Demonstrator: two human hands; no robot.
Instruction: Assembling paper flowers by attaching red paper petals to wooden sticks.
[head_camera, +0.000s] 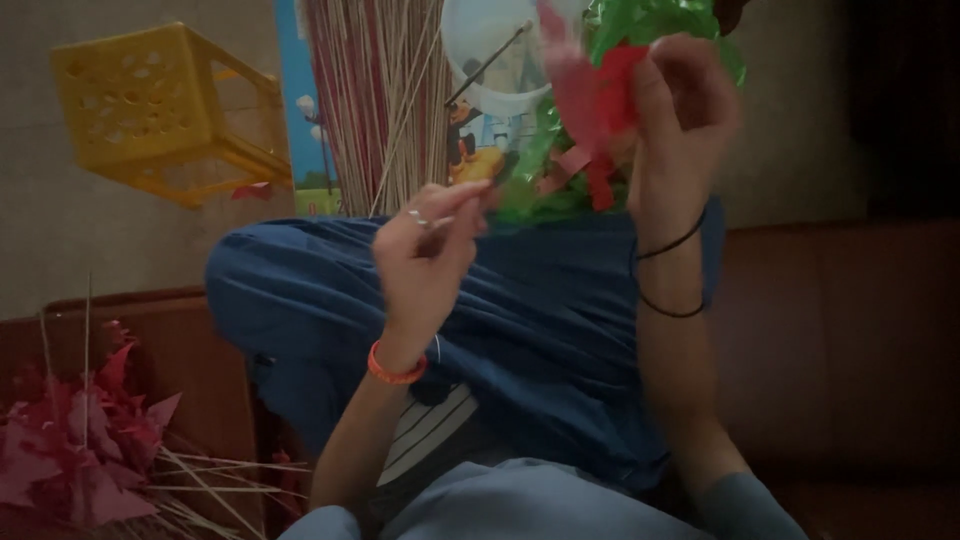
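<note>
A yellow perforated plastic crate stands tilted by the wall at the upper left; what it holds cannot be made out from this angle. Beside it a bundle of thin pale sticks rises upright, with a cartoon-printed sheet just behind it.

The thing in hand is a bunch of crinkled red paper pieces set against shiny green foil. It is blurred, so its exact shape cannot be told; red strips hang down from it to just above the raised knee covered in blue cloth.

The right hand is lifted high, fingers curled and clamped around the red and green bunch; two thin black bands circle its wrist. The left hand sits lower and nearer the knee, thumb and forefinger pinched together on a thin pale stick that points toward the bunch. An orange band rings the left wrist.

At the lower left corner lies a heap of pink-red paper pieces with more loose sticks scattered beside it.
</note>
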